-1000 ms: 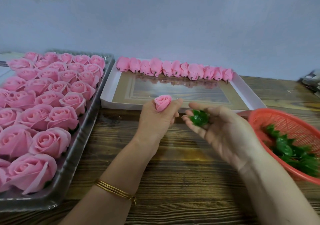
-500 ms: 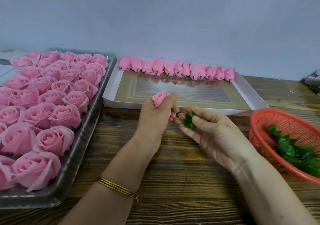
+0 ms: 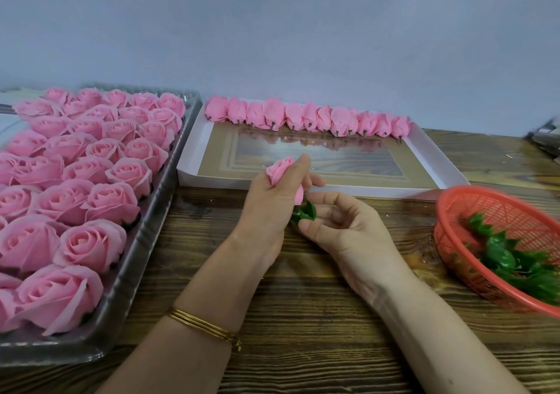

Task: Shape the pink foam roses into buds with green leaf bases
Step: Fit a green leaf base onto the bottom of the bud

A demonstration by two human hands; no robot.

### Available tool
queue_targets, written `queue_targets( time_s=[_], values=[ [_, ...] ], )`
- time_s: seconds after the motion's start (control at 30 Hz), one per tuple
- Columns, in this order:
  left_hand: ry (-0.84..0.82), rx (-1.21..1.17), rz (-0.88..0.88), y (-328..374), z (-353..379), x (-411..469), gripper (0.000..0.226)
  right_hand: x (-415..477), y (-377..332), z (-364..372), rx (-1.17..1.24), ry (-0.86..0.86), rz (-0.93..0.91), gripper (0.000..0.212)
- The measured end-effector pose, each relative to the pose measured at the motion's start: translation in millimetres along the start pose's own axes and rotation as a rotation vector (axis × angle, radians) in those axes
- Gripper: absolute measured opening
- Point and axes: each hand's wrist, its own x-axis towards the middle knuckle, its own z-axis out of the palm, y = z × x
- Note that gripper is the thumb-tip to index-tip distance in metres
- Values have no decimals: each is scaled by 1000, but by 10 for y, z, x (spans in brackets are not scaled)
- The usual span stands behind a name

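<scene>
Holding the bud squeezed in my left grip above the table, I pinch a leaf base in my right grip just under it; pressing crookedly could tear a petal or let the bud spring open

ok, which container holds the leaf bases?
The red basket on the right: green leaf bases lie in it. The clear tray holds open roses; the white box, a row of buds.
</scene>
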Motion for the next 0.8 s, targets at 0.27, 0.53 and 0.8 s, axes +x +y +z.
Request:
queue_targets(
  time_s=[0.27, 0.53, 0.8],
  values=[
    [-39, -4, -23, -5, 30, -23, 33, 21, 45, 38, 99, 8, -56, 35],
    [-55, 18, -22, -26, 20, -13, 38, 24, 52, 32, 122, 0, -59, 37],
    [-58, 28, -32, -19, 8, -10, 41, 20, 70, 37, 155, 8, -51, 39]
  ],
)
